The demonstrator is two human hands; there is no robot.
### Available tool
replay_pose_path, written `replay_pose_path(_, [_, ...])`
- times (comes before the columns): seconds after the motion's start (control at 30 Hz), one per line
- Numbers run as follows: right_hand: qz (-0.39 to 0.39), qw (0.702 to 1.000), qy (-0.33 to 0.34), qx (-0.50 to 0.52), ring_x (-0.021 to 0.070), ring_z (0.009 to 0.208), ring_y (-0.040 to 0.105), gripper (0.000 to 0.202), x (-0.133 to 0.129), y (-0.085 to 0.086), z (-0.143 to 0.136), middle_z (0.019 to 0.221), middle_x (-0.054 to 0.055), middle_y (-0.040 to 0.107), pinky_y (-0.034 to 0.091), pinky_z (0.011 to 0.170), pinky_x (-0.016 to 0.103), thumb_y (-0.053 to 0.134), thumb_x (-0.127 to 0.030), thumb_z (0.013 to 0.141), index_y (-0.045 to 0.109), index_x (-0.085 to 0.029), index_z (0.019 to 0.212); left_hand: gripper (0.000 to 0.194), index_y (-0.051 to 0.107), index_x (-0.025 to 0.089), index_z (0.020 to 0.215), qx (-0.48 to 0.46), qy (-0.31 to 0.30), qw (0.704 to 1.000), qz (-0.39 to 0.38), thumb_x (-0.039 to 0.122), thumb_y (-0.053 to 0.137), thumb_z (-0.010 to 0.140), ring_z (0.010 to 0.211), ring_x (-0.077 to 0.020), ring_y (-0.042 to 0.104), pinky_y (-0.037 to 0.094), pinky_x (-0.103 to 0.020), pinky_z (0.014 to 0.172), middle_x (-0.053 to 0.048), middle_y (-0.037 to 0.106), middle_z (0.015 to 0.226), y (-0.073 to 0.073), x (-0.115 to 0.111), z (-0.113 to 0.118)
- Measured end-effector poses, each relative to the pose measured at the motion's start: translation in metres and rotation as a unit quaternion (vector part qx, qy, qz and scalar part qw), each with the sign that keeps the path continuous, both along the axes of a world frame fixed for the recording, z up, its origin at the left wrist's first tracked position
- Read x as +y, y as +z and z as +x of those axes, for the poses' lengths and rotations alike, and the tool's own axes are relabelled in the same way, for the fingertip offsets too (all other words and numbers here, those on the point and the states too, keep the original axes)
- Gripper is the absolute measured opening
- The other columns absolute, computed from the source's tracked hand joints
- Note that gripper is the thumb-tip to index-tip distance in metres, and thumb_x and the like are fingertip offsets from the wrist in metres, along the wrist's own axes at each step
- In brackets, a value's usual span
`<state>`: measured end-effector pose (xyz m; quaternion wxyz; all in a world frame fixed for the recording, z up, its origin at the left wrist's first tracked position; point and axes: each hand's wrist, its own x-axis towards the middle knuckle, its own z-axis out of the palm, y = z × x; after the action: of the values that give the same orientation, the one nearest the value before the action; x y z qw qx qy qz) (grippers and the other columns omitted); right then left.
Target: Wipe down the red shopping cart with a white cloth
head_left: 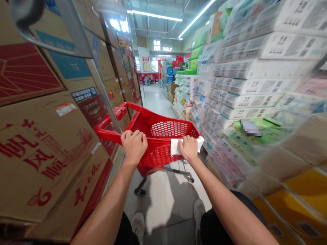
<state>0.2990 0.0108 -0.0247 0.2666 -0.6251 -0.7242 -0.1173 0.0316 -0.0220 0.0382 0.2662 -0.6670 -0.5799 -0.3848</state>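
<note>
A red plastic shopping cart (168, 127) stands sideways in front of me, its handle end to the left. My left hand (134, 144) is wrapped over the cart's near rim, close to the handle. Further right along that rim, my right hand (189, 147) presses a white cloth or tissue (175, 147) against the red plastic, with the thumb on top and the fingers curled over. No goods show in the visible part of the basket. The cart's wheels rest on the floor.
Stacked cardboard cartons (33, 153) rise close on the left, with a grey metal post (104, 95) beside them. White packaged goods (247, 81) are piled high on the right, a phone-like object (251, 127) lying on green packs. A tiled aisle (155, 98) runs ahead.
</note>
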Motion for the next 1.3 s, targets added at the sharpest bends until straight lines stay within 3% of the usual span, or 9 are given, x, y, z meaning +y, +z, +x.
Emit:
replay_pose_path(0.17, [0.012, 0.984, 0.175, 0.033, 0.0261, 0.107, 0.050, 0.037, -0.015, 0.011, -0.072, 0.115, 0.010, 0.064, 0.031, 0.096, 0.039, 0.035, -0.044, 0.105, 0.059, -0.020, 0.121, 0.021, 0.067, 0.023, 0.077, 0.001, 0.004, 1.000, -0.005, 0.034, 0.053, 0.089, 0.091, -0.0276, 0.050, 0.032, -0.052, 0.100, -0.008, 0.067, 0.083, -0.001, -0.006, 0.004])
replay_pose_path(0.33, [0.015, 0.969, 0.239, 0.067, 0.0255, 0.109, 0.051, 0.039, -0.032, 0.024, -0.113, 0.119, 0.009, 0.064, 0.032, 0.095, 0.038, 0.034, -0.044, 0.106, 0.055, -0.021, 0.130, 0.026, 0.065, 0.024, 0.076, 0.036, 0.010, 0.999, -0.011, 0.042, 0.053, 0.089, 0.092, -0.0280, 0.051, 0.032, -0.052, 0.098, -0.007, 0.066, 0.083, -0.005, -0.013, 0.000])
replay_pose_path(0.5, [0.005, 0.974, 0.224, 0.022, 0.0264, 0.103, 0.053, 0.042, -0.030, 0.022, -0.089, 0.113, 0.009, 0.066, 0.033, 0.090, 0.038, 0.033, -0.048, 0.105, 0.058, -0.022, 0.126, 0.019, 0.065, 0.024, 0.079, 0.063, 0.003, 0.998, 0.003, 0.037, 0.054, 0.089, 0.091, -0.0277, 0.052, 0.033, -0.050, 0.099, -0.007, 0.066, 0.085, -0.008, -0.012, -0.011])
replay_pose_path(0.63, [0.004, 0.993, 0.115, -0.034, 0.0269, 0.097, 0.052, 0.038, -0.016, 0.007, -0.031, 0.101, 0.009, 0.066, 0.032, 0.087, 0.038, 0.034, -0.047, 0.105, 0.061, -0.021, 0.105, 0.016, 0.065, 0.024, 0.079, 0.058, 0.001, 0.998, 0.009, 0.032, 0.054, 0.089, 0.092, -0.0275, 0.053, 0.033, -0.049, 0.102, -0.007, 0.066, 0.085, -0.006, -0.006, -0.017])
replay_pose_path(0.73, [-0.004, 0.998, 0.040, -0.057, 0.0267, 0.096, 0.052, 0.036, -0.005, -0.004, 0.017, 0.099, 0.010, 0.065, 0.031, 0.087, 0.038, 0.035, -0.045, 0.104, 0.060, -0.019, 0.100, 0.015, 0.065, 0.023, 0.082, 0.059, -0.012, 0.998, -0.012, 0.032, 0.055, 0.088, 0.093, -0.0276, 0.053, 0.032, -0.050, 0.103, -0.007, 0.066, 0.086, -0.003, -0.004, -0.020])
replay_pose_path(0.87, [-0.021, 0.997, 0.028, -0.064, 0.0264, 0.099, 0.053, 0.036, 0.004, -0.012, 0.052, 0.101, 0.010, 0.065, 0.032, 0.087, 0.036, 0.038, -0.047, 0.103, 0.060, -0.019, 0.104, 0.019, 0.067, 0.024, 0.088, 0.075, -0.053, 0.995, -0.048, 0.041, 0.059, 0.086, 0.098, -0.0297, 0.052, 0.032, -0.051, 0.103, -0.008, 0.068, 0.093, 0.002, -0.004, -0.023])
replay_pose_path(1.0, [-0.016, 0.995, 0.065, -0.069, 0.0262, 0.099, 0.054, 0.037, 0.008, -0.009, 0.041, 0.103, 0.011, 0.067, 0.032, 0.086, 0.036, 0.038, -0.047, 0.104, 0.062, -0.018, 0.106, 0.020, 0.067, 0.025, 0.094, 0.090, -0.055, 0.992, -0.064, 0.043, 0.062, 0.086, 0.101, -0.0314, 0.052, 0.032, -0.052, 0.100, -0.009, 0.068, 0.097, 0.003, -0.005, -0.025])
replay_pose_path(1.13, [-0.008, 0.987, 0.149, -0.065, 0.0246, 0.098, 0.057, 0.042, 0.007, -0.001, -0.004, 0.104, 0.010, 0.070, 0.033, 0.084, 0.034, 0.037, -0.050, 0.105, 0.064, -0.019, 0.110, 0.020, 0.067, 0.025, 0.095, 0.079, -0.053, 0.993, -0.069, 0.043, 0.064, 0.086, 0.100, -0.0316, 0.051, 0.032, -0.053, 0.100, -0.009, 0.068, 0.097, 0.001, -0.006, -0.023])
replay_pose_path(1.3, [0.020, 0.984, 0.175, -0.027, 0.0244, 0.102, 0.060, 0.043, 0.000, 0.005, -0.059, 0.108, 0.010, 0.071, 0.034, 0.088, 0.034, 0.035, -0.051, 0.106, 0.063, -0.020, 0.114, 0.023, 0.067, 0.025, 0.093, 0.071, -0.043, 0.994, -0.067, 0.048, 0.064, 0.087, 0.099, -0.0306, 0.051, 0.032, -0.052, 0.102, -0.008, 0.068, 0.097, -0.002, -0.007, -0.021])
